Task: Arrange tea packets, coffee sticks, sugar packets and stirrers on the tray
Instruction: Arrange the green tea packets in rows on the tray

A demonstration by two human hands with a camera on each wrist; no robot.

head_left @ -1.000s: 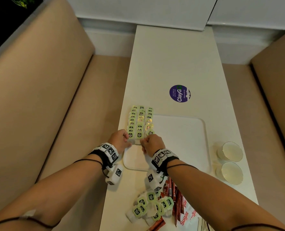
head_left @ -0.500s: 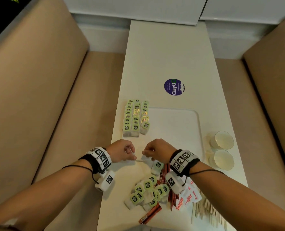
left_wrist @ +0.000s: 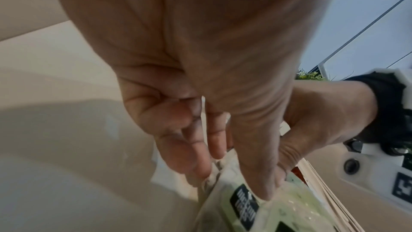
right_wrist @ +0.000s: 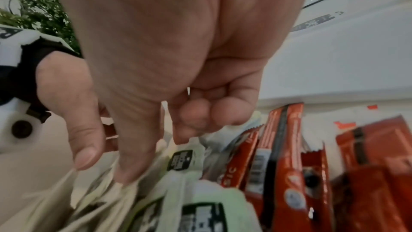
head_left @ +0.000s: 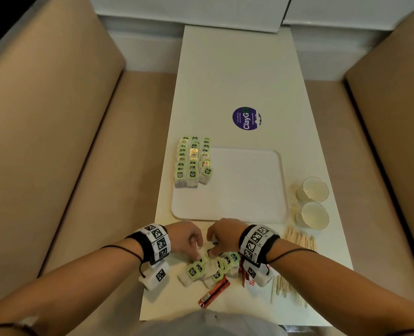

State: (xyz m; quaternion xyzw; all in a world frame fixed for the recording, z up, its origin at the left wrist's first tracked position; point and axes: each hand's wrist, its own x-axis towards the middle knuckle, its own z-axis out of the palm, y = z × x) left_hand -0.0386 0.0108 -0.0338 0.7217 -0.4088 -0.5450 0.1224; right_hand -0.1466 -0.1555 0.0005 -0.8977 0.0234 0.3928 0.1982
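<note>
A white tray (head_left: 244, 190) lies mid-table, with tea packets (head_left: 193, 163) set in three rows on its left side. A loose pile of green-labelled tea packets (head_left: 210, 269) lies in front of the tray. Both hands are down in that pile. My left hand (head_left: 197, 253) pinches a tea packet (left_wrist: 240, 205) between thumb and fingers. My right hand (head_left: 213, 251) grips the crumpled paper of another tea packet (right_wrist: 125, 188) with its thumb, its outer fingers curled. Red coffee sticks (right_wrist: 278, 156) lie right of the pile, one coffee stick (head_left: 214, 293) in front. Sugar packets (head_left: 252, 282) are mostly hidden under my right wrist.
Wooden stirrers (head_left: 299, 238) lie right of my right wrist, more stirrers (head_left: 286, 292) near the front edge. Two cups (head_left: 315, 189) (head_left: 314, 215) stand right of the tray. A purple sticker (head_left: 246, 118) marks the table beyond. Beige benches flank the narrow table.
Both hands have drawn back from the rows on the tray to the loose pile in front of it and now take hold of packets there.
</note>
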